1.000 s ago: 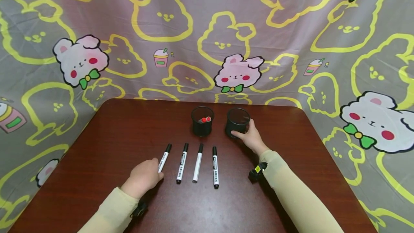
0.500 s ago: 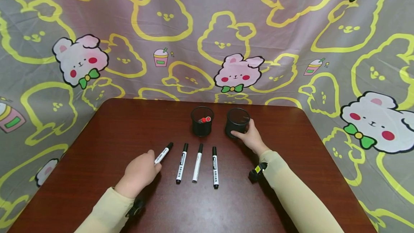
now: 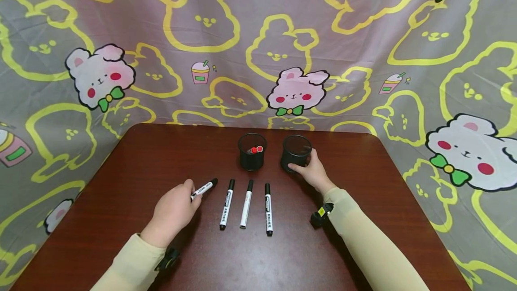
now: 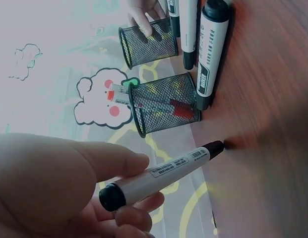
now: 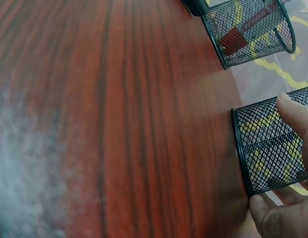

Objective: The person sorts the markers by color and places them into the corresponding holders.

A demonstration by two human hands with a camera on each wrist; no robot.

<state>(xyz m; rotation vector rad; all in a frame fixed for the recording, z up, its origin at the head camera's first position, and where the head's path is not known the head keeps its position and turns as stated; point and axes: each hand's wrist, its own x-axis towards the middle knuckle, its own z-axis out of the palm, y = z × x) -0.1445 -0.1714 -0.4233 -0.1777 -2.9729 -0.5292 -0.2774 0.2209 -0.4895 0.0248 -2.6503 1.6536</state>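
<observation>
My left hand (image 3: 173,210) pinches a white marker with black ends (image 3: 206,187) between thumb and fingers. In the left wrist view the marker (image 4: 163,173) slants, its far end close to the tabletop; whether it touches I cannot tell. My right hand (image 3: 315,172) grips a black mesh pen holder (image 3: 288,158) at the back right of the table. From the right wrist, thumb and fingers show round this holder (image 5: 268,148); no pen is visible in it. Three similar markers lie side by side between the hands: left (image 3: 227,203), middle (image 3: 246,203) and right (image 3: 269,210).
Left of the gripped holder stands a second black mesh pen holder (image 3: 251,161), containing red-ended markers (image 3: 256,149). Everything sits on a dark red-brown wooden table (image 3: 161,152). A patterned cloth (image 3: 226,35) hangs behind the table and along both sides.
My left hand has drawn the leftmost marker a little left and away from the other three, turning it to a flatter slant. The right hand and its pen holder have stayed put.
</observation>
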